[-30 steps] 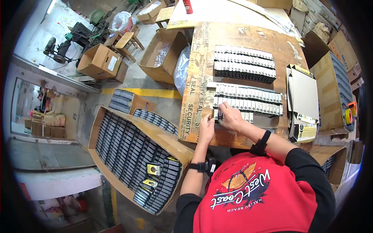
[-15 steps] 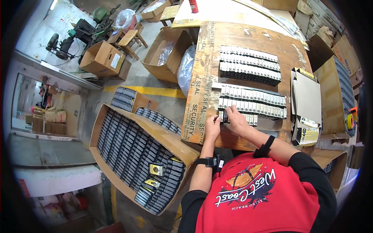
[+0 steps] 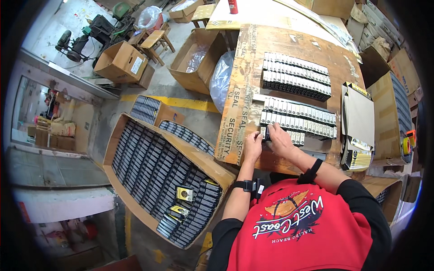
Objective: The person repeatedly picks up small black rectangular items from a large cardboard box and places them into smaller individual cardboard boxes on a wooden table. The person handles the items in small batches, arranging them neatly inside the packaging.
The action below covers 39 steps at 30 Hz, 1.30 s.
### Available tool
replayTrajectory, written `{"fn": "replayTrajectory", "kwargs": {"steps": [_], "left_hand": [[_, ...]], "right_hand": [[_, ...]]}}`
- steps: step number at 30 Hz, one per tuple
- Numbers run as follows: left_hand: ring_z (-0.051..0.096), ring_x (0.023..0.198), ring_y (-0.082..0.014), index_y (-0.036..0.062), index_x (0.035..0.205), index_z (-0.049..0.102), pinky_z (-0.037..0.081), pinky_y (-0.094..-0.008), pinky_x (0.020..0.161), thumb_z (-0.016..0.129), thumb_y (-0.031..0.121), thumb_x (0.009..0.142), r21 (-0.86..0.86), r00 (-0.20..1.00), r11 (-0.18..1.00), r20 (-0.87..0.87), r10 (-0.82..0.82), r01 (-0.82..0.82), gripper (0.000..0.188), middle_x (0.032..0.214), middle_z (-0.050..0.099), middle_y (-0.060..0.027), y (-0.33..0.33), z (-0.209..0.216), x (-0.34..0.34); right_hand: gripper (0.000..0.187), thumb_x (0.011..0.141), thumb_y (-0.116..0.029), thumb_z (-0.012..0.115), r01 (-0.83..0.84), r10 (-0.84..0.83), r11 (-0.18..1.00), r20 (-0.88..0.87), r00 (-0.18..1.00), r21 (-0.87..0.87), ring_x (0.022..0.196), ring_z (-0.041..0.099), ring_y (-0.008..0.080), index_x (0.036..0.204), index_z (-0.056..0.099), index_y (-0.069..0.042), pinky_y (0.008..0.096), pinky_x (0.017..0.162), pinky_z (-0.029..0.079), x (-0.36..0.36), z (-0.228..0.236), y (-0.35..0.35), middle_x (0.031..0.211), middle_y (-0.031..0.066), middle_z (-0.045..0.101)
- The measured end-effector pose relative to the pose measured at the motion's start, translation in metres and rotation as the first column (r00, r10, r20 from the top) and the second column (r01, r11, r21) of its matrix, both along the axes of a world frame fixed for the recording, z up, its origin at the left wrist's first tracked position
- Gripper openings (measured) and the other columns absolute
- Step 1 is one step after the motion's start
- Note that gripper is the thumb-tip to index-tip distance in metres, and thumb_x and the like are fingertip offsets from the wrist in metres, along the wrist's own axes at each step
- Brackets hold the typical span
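My left hand [image 3: 252,145] and my right hand [image 3: 280,141] meet at the near left corner of a block of small black-and-white boxes [image 3: 298,118] on the wooden table. Between my fingertips is a small dark box [image 3: 266,134], partly hidden by the fingers. Both hands are closed, thumbs and fingers pinched on it. A short front row of the same boxes [image 3: 296,138] lies just right of my right fingers. Farther back on the table stands a second block of boxes [image 3: 296,74], packed in rows.
Left of the table, a large carton [image 3: 118,149] holds many rows of dark boxes, with a few yellow packs [image 3: 184,194] on top. Flat grey card sheets [image 3: 357,115] lie at the table's right. An open carton [image 3: 178,67] and a wooden stool [image 3: 153,40] stand beyond.
The whole view has shifted slightly, moving the table a little rightward. My hands remain at the same corner of the near block, with the right fingers slightly repositioned around the dark box.
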<state>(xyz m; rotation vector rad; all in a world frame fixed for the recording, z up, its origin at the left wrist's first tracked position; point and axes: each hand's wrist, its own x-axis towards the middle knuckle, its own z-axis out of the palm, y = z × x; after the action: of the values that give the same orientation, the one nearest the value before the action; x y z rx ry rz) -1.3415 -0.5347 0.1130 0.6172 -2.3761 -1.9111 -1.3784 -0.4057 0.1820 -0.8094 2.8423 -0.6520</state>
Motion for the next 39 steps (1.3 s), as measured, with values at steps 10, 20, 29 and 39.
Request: {"fn": "replayTrajectory", "kwargs": {"steps": [10, 20, 29, 39], "left_hand": [[0.055, 0.069, -0.0101, -0.0018, 0.098, 0.062, 0.044, -0.0249, 0.063, 0.056, 0.018, 0.089, 0.161, 1.000, 0.987, 0.007, -0.008, 0.007, 0.023, 0.078, 0.062, -0.0038, -0.009, -0.018, 0.001], [0.057, 0.079, -0.0109, -0.0039, 0.106, 0.059, 0.046, -0.0239, 0.070, 0.055, 0.018, 0.089, 0.002, 0.995, 0.999, -0.094, 0.032, -0.032, 0.028, 0.090, 0.062, -0.0050, -0.030, 0.018, -0.005], [0.055, 0.102, -0.0185, -0.0057, 0.131, 0.037, 0.049, -0.0273, 0.083, 0.071, 0.004, 0.076, 0.478, 0.862, 0.728, -0.148, -0.485, 0.492, 0.066, 0.122, 0.049, -0.0143, 0.039, 0.125, -0.008], [0.057, 0.101, -0.0205, -0.0034, 0.134, 0.030, 0.048, -0.0302, 0.086, 0.078, 0.008, 0.069, -0.204, 0.823, 0.846, -0.208, -0.529, 0.492, 0.081, 0.115, 0.053, -0.0131, 0.080, 0.112, -0.015]], "right_hand": [[0.050, 0.063, -0.019, 0.076, 0.006, 0.003, 0.998, 0.125, 0.992, -0.069, 0.078, 0.058, 0.0348, 0.099, 0.045, -0.002, 0.0414, 0.066, 0.050, -0.019, 0.068, 0.006, 0.104, 0.0173, 0.046], [0.027, 0.083, -0.016, 0.066, 0.840, 0.220, 0.371, 0.916, 0.336, -0.397, 0.068, 0.065, 0.0160, 0.100, 0.057, 0.003, 0.0270, 0.063, 0.055, -0.024, 0.047, 0.099, 0.079, 0.0080, 0.063], [0.070, 0.066, -0.003, 0.078, 0.758, 0.402, 0.088, 0.719, 0.566, -0.646, 0.114, 0.051, 0.0198, 0.125, 0.041, 0.004, 0.0300, 0.094, 0.046, 0.014, 0.046, 0.138, 0.121, 0.0116, 0.050], [0.046, 0.079, -0.008, 0.067, 0.647, 0.071, 0.432, 0.739, 0.670, -0.629, 0.091, 0.059, 0.0123, 0.121, 0.051, 0.003, 0.0284, 0.077, 0.050, 0.026, 0.018, 0.145, 0.109, 0.0096, 0.060]]}}
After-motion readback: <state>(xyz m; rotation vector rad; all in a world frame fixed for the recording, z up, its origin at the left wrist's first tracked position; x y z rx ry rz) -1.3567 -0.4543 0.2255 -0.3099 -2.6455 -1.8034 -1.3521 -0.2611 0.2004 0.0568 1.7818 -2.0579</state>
